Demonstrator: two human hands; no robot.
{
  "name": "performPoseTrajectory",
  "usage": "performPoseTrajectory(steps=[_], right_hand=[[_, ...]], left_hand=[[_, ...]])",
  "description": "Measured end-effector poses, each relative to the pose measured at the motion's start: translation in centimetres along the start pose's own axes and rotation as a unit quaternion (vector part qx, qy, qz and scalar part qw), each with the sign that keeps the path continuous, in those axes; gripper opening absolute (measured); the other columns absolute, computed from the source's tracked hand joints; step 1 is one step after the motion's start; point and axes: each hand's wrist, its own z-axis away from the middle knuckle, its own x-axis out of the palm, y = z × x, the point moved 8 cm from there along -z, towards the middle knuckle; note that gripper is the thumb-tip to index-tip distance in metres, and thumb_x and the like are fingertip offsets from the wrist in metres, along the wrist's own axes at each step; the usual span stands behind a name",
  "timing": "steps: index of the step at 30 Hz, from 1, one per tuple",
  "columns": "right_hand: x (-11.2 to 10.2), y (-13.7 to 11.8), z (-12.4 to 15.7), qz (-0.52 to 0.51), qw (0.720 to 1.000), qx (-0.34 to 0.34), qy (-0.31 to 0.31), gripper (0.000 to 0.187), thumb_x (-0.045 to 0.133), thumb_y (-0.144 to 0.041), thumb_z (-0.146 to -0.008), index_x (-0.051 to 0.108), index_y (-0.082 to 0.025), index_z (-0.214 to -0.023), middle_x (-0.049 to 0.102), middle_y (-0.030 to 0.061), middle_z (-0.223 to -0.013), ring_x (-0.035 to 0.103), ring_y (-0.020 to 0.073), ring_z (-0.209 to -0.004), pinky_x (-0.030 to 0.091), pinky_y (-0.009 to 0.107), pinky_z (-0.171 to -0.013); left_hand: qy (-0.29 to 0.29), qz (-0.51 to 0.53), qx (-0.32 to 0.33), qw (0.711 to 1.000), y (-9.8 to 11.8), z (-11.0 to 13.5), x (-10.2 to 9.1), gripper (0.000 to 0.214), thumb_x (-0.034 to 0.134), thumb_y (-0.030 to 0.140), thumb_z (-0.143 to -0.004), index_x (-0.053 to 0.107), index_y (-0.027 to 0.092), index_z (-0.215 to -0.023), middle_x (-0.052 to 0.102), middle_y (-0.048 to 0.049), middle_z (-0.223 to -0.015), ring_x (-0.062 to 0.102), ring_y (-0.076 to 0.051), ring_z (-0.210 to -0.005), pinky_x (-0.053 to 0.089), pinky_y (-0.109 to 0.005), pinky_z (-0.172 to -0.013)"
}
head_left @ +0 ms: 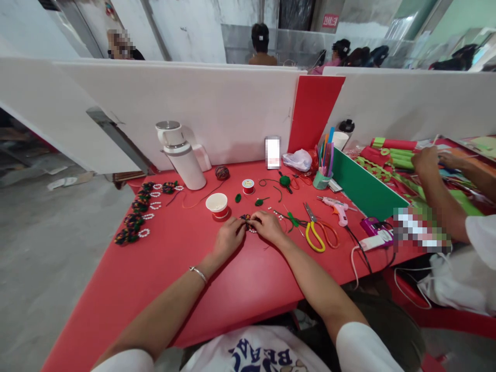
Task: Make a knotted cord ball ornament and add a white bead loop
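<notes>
Between my two hands is a small dark multicoloured yarn piece (245, 219) with a loop of white beads, low over the red table. My left hand (230, 236) pinches its left side, fingertips closed. From the other side my right hand (267, 226) has its fingers closed on it too. My fingers hide much of the piece. A white cup (217, 204) on a red base stands just beyond my left hand. Loose white beads (279, 215) lie right of my right hand, near a green-handled tool (293, 219) and yellow-and-orange-handled scissors (314, 235).
Finished-looking yarn pieces with bead loops (138, 213) line the left edge. Further back are a white thermos (184, 160), a yarn ball (222, 172), a thread spool (248, 186) and a phone (273, 153). A pink glue gun (340, 209) and a co-worker's hand (425, 161) are right.
</notes>
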Motion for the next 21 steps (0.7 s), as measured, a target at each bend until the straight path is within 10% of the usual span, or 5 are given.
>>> performPoseTrajectory(steps=[21], right_hand=[[-0.4, -0.9, 0.2, 0.048, 0.999, -0.013, -0.01, 0.008, 0.073, -0.025, -0.09, 0.074, -0.021, -0.083, 0.077, 0.0027, -0.087, 0.066, 0.0145, -0.078, 0.043, 0.024, -0.072]], left_hand=[[0.002, -0.027, 0.043, 0.999, 0.9, -0.2, -0.3, 0.016, 0.054, 0.017, -0.095, 0.065, 0.019, -0.084, 0.058, -0.0057, -0.082, 0.057, -0.019, -0.074, 0.049, -0.031, -0.07]])
